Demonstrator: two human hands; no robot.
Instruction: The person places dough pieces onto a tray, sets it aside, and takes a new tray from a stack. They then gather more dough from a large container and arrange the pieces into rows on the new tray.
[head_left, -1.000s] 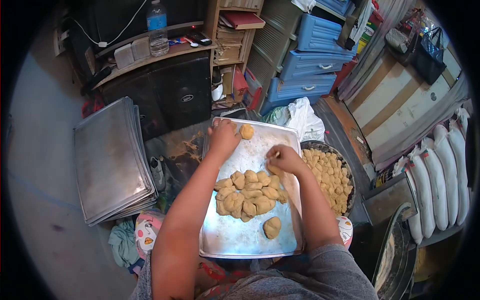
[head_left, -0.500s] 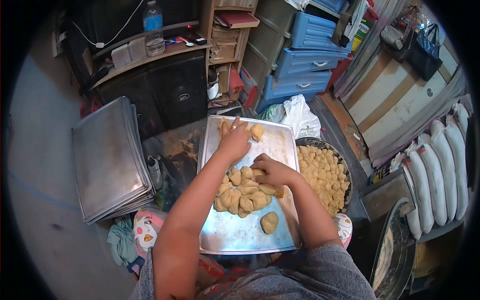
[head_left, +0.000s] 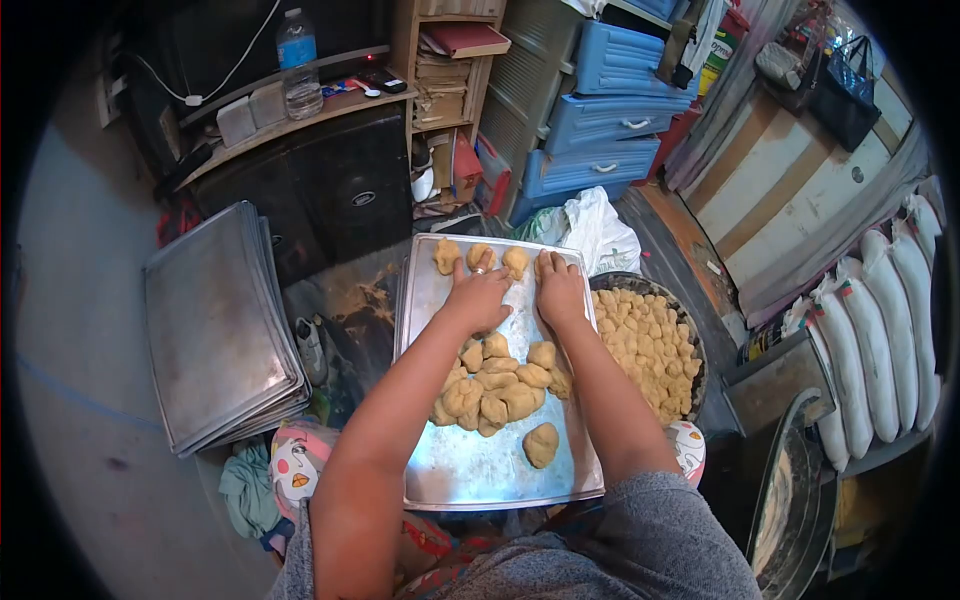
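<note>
A metal baking tray (head_left: 440, 480) lies in front of me. Near its far edge is a row of dough pieces, among them one at the left (head_left: 446, 254) and one in the middle (head_left: 515, 262). My left hand (head_left: 480, 300) has its fingers apart, their tips at a dough piece (head_left: 481, 255) in that row. At the far right corner, my right hand (head_left: 562, 294) has its fingers closed on another dough piece, mostly hidden beneath them. A heap of dough pieces (head_left: 490, 385) sits mid-tray, with a single lump (head_left: 541, 445) nearer me.
Right of the tray stands a round container full of dough pieces (head_left: 650, 345). Stacked metal trays (head_left: 215, 330) lean at the left. Beyond are a white plastic bag (head_left: 602, 230), blue drawers (head_left: 590, 170) and a black cabinet (head_left: 330, 190). Filled white sacks (head_left: 870, 340) stand far right.
My right hand has moved from the dough heap to the tray's far right corner with a dough piece. My left hand has shifted slightly right and nearer, uncovering dough pieces in the row.
</note>
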